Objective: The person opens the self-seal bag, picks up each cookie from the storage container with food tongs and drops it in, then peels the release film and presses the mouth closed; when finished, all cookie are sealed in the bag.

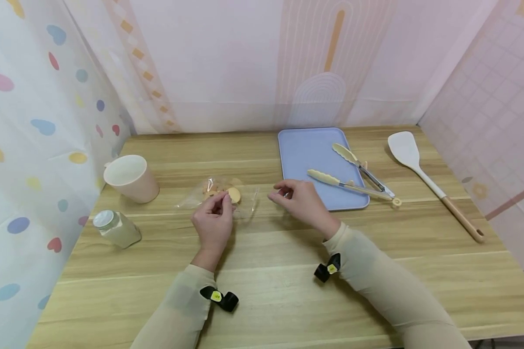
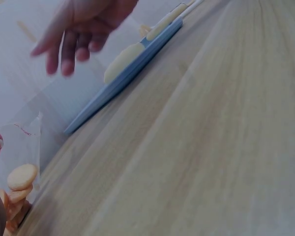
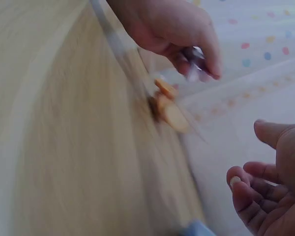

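On the table lies a clear plastic bag (image 1: 252,202) with several round, pale biscuits (image 1: 234,195) inside. My left hand (image 1: 213,224) pinches the near edge of the bag between thumb and fingers. The right wrist view shows crumpled film in the left hand's (image 3: 179,34) grip, just above the biscuits (image 3: 176,118). To the right of the bag, my right hand (image 1: 304,203) is held in the air with nothing in it. Its fingers are loosely bent and the thumb stands apart from them.
A blue tray (image 1: 299,152) bears cream-tipped tongs (image 1: 325,178), whose handle end overhangs its right edge. Farther right is a white turner (image 1: 405,149) with a wooden handle. At the left stand a pale pink cup (image 1: 139,186) and a lidded jar (image 1: 123,231).
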Demonstrator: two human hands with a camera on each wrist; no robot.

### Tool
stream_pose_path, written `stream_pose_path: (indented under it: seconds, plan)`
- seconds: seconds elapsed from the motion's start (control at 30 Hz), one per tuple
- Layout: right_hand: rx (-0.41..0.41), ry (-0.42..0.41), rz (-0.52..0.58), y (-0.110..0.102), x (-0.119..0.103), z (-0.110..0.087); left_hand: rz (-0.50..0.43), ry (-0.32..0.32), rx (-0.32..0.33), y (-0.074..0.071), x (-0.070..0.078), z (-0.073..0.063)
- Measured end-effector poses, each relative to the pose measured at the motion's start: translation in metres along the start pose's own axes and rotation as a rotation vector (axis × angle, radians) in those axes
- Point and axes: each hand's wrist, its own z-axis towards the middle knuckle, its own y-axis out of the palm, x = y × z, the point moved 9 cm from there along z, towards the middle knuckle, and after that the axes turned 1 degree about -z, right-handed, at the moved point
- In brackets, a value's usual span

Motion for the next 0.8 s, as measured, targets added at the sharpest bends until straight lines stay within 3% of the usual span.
stream_pose_path:
  seconds: [0.3, 0.57, 0.67, 0.8]
  plan:
    - [-0.083, 0.238, 0.226, 0.049, 0.018, 0.005, -0.008, 0.004, -0.009, 0.000, 0.005, 0.000]
    - [-0.165, 0.441, 0.506, 0.083, 0.027, 0.001, -0.039, -0.016, -0.035, 0.003, -0.001, -0.003]
    - [-0.148, 0.476, 0.559, 0.088, 0.029, 0.001, -0.035, -0.005, -0.051, 0.006, 0.001, -0.004]
    - [-0.098, 0.458, 0.590, 0.087, 0.030, 0.005, -0.007, 0.024, -0.043, 0.007, -0.004, -0.006]
